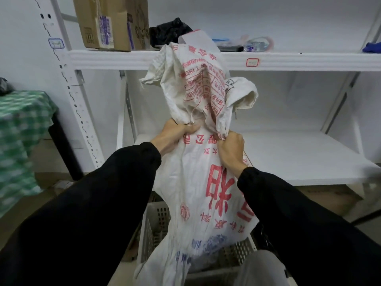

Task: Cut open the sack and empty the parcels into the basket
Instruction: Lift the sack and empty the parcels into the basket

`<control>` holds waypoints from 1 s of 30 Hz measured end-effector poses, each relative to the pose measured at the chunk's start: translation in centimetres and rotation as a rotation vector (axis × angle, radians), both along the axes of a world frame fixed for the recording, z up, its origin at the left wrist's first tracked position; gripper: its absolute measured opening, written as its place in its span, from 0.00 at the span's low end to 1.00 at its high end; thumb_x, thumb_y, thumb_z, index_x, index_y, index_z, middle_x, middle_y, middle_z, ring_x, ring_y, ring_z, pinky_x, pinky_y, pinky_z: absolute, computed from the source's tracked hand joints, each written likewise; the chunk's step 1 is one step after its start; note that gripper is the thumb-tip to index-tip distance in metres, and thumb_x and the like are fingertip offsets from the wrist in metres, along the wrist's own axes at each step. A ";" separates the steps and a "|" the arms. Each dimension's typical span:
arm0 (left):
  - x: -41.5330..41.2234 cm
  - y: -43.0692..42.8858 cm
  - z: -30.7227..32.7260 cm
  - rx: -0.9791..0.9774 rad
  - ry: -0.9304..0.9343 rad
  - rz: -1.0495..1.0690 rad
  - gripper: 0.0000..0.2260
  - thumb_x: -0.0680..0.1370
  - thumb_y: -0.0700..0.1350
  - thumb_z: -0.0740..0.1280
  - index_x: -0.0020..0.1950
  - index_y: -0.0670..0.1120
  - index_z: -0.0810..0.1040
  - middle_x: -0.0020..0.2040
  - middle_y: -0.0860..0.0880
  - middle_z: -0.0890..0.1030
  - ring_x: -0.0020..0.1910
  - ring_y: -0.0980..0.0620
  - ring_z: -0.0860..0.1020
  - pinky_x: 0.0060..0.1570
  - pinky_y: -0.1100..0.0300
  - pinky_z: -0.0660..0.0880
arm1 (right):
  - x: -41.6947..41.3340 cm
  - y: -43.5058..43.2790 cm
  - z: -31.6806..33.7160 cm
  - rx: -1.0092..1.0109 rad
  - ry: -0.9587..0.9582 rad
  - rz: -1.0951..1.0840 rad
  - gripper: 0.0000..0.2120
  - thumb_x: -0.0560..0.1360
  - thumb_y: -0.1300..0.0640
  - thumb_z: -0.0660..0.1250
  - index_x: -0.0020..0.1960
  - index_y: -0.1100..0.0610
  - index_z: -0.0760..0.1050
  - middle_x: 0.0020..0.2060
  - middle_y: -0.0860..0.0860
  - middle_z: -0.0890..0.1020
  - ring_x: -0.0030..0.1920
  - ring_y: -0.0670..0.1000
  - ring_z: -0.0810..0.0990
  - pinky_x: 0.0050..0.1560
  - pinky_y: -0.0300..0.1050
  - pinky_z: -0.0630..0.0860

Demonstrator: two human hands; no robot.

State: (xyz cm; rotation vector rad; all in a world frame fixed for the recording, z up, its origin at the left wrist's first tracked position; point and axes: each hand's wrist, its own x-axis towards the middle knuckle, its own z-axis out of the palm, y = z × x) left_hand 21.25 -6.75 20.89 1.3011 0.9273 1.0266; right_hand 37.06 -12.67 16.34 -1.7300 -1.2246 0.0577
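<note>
One crumpled white woven sack [198,182], printed in red characters, hangs upside down with its lower end inside a pale perforated plastic basket [156,223]. The left hand [173,135] and right hand [231,149] each clench bunched fabric mid-sack, before white metal shelving [288,60] holding cardboard boxes [107,23].

A white printed sack [198,182] is gripped by the left hand [173,135] and right hand [231,149] above a perforated basket [154,223].
</note>
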 end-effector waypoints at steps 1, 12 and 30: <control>-0.5 0.0 -0.4 0.019 0.079 -0.018 0.16 0.68 0.37 0.79 0.52 0.44 0.79 0.46 0.49 0.85 0.43 0.52 0.85 0.40 0.59 0.81 | -0.1 0.0 0.3 0.011 -0.006 -0.008 0.10 0.74 0.67 0.62 0.35 0.62 0.73 0.32 0.56 0.75 0.35 0.59 0.74 0.35 0.45 0.63; -0.4 0.1 -6.0 0.140 0.204 0.128 0.09 0.68 0.38 0.80 0.43 0.43 0.82 0.41 0.50 0.84 0.40 0.53 0.82 0.39 0.62 0.80 | -0.8 -0.4 1.2 0.088 -0.044 -0.061 0.08 0.72 0.69 0.60 0.36 0.61 0.72 0.31 0.55 0.73 0.34 0.57 0.71 0.36 0.45 0.63; 3.4 1.4 -1.0 0.178 -0.124 0.230 0.12 0.69 0.29 0.74 0.42 0.46 0.83 0.43 0.46 0.85 0.45 0.49 0.84 0.47 0.56 0.82 | 0.5 -0.5 7.0 0.267 -0.030 -0.194 0.10 0.74 0.68 0.59 0.48 0.67 0.79 0.39 0.60 0.81 0.38 0.53 0.70 0.39 0.44 0.62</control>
